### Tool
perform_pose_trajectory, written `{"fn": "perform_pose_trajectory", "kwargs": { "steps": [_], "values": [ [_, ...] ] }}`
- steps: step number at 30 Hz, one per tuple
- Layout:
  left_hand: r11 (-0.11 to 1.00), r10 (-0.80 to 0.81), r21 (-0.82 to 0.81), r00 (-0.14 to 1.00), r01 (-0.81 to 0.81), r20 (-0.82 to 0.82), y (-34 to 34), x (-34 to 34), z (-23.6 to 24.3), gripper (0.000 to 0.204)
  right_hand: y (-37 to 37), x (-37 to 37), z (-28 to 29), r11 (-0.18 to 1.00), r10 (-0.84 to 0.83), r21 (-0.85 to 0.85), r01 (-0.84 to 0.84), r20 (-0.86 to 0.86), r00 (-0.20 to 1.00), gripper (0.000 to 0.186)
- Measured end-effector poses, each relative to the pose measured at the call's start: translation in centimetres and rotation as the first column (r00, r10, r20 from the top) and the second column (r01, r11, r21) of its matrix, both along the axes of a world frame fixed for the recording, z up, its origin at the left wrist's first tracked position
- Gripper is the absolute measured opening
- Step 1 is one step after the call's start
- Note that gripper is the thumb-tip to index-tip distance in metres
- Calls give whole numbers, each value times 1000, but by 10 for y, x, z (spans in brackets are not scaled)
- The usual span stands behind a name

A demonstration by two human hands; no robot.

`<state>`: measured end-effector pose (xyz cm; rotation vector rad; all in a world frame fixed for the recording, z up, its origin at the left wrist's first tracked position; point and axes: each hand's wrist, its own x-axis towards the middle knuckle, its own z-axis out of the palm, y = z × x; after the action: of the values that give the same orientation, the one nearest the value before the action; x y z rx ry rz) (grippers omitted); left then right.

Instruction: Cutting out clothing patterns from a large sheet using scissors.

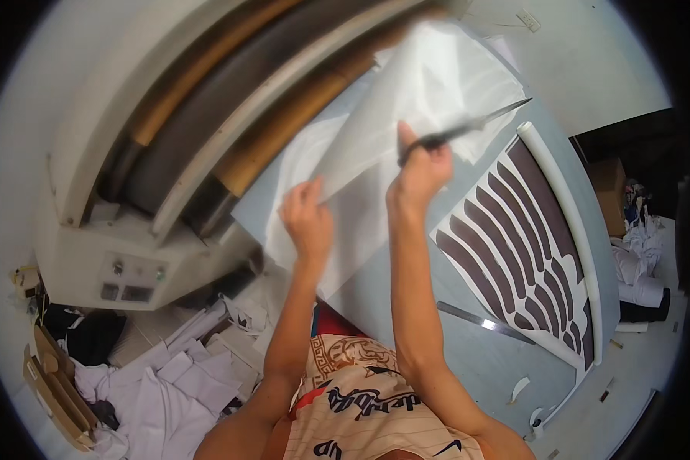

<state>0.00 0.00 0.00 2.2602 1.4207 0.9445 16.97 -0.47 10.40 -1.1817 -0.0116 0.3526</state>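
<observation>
My left hand (307, 218), slightly blurred, grips the edge of a translucent white sheet (383, 92), which is folded over on the pale blue-grey tabletop (491, 376). My right hand (425, 165) is closed on black-handled scissors (498, 111), their long steel blades pointing up and right over the sheet. To the right lies a dark brown cut-out of long curved strips on white backing (506, 230), with a white roll (567, 207) along its outer edge. A steel ruler (471, 318) lies below the cut-out.
A large machine with yellow and dark rollers (184, 77) and a control panel (130, 276) borders the table on the left. Piles of white fabric or paper (161, 391) and cardboard (54, 391) sit at the lower left. A cardboard box (606, 192) and white material stand beyond the right edge.
</observation>
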Motion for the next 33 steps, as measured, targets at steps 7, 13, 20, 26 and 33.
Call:
{"fn": "perform_pose_trajectory", "kwargs": {
  "steps": [7, 13, 20, 26, 33],
  "values": [
    [930, -92, 365, 991, 51, 94, 60, -28, 36, 56, 1, 39, -30, 917, 8, 398, -1, -14, 1000, 52],
    [920, -268, 268, 958, 286, -102, -20, -74, 48, 48, -55, 63, -115, 960, 180, 218, -177, 5, 984, 55],
    [937, -335, 90, 941, 339, -53, -52, -48, -100, 27, -51, 89, -265, 952, 99, -301, -57, 125, 987, 34],
    [944, -330, -15, 944, 329, -28, -77, -49, -114, 20, -59, 84, -272, 900, 118, -427, -86, 47, 992, 29],
    [983, -181, 23, 983, 181, 36, 9, -36, -10, 44, 33, 98, -157, 973, 162, -165, -163, -19, 987, 11]
  ]
}}
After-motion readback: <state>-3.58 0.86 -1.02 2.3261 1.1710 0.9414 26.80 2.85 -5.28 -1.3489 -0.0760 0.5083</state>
